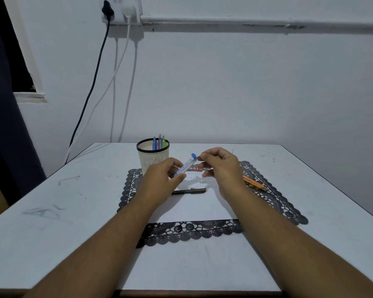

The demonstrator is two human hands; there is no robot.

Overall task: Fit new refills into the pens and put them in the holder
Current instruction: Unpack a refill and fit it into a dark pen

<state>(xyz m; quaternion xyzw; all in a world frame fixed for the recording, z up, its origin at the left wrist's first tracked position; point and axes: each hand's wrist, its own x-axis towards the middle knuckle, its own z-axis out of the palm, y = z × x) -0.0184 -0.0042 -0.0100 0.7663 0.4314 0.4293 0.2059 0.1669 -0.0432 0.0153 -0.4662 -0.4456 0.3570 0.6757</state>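
Your left hand (162, 179) grips a slim clear plastic refill tube (185, 165) by its lower end, raised above the desk's (52, 201) middle. Your right hand (220, 166) pinches at its blue cap (193, 156). The ribbed cream holder (152, 157), black-rimmed, stands toward the far edge, holding three translucent pens (159, 142).

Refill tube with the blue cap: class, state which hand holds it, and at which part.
The left hand grips the refill tube at its lower end. The right hand has its fingertips at the blue cap; whether they pinch it cannot be told.
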